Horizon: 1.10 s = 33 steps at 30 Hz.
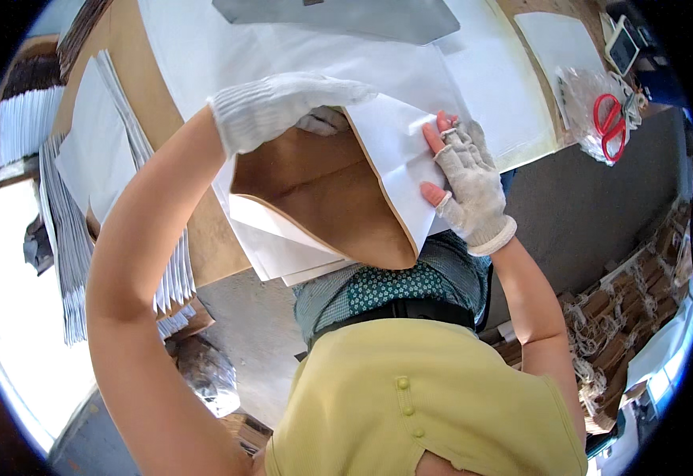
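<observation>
A large paper bag (315,190), white outside and brown inside, lies at the table's near edge with its mouth spread wide toward me. My left hand (291,107), in a white knit glove, reaches across its far left side. Part of that glove shows inside the mouth, so the hand grips the bag's wall there; the fingertips are partly hidden. Against the bag's right outer side rests my right hand (469,174), in a greyish glove with bare fingertips. Its fingers are stretched and apart. Beneath the bag, more white paper sheets or bags (271,258) stick out.
Stacked folded white bags (73,230) stand at the left. A grey metal plate (346,17) lies on white paper at the far side. Red-handled scissors (608,127) and clear plastic (576,95) lie at the right edge. Brown bundles with white cords (616,325) fill the lower right.
</observation>
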Motion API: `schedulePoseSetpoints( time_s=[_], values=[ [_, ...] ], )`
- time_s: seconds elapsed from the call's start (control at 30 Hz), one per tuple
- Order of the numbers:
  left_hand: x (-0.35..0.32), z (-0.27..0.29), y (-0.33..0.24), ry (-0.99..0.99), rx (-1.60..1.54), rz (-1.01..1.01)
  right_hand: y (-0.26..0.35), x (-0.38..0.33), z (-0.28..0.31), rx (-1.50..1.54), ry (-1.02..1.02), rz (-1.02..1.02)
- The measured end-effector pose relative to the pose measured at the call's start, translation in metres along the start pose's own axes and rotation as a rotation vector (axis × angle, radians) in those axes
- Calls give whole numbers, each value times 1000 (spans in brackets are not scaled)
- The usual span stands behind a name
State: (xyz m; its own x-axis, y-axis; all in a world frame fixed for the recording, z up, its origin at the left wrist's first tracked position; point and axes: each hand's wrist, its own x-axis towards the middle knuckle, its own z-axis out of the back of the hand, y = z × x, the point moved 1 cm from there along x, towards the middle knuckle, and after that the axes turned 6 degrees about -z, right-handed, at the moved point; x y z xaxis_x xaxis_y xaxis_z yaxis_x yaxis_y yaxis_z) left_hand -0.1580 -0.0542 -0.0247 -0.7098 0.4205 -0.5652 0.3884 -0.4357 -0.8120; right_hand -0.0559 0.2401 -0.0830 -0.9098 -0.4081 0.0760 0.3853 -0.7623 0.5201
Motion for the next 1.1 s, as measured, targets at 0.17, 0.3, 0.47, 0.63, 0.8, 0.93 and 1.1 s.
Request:
schedulePoseSetpoints(
  time_s=[0.17, 0.3, 0.47, 0.63, 0.8, 0.93, 1.1],
  values=[
    [16, -5, 17, -68, 113, 42, 16, 2, -8, -179, 23, -39],
    [23, -11, 11, -85, 584, 36, 14, 1, -16, -220, 30, -67],
    [33, -23, 29, -282, 720, -88, 12, 3, -17, -280, 28, -41],
    [33, -23, 24, -272, 775, -67, 33, -24, -32, -306, 133, 230],
    [23, -29, 19, -344, 779, -32, 33, -11, -23, -191, 196, 386],
    [-27, -14, -7, -401, 901, -163, 24, 38, -29, -300, 9, 166],
    [-125, -29, 55, -873, 84, -389, 23, 56, -31, -300, 44, 193]
  ],
)
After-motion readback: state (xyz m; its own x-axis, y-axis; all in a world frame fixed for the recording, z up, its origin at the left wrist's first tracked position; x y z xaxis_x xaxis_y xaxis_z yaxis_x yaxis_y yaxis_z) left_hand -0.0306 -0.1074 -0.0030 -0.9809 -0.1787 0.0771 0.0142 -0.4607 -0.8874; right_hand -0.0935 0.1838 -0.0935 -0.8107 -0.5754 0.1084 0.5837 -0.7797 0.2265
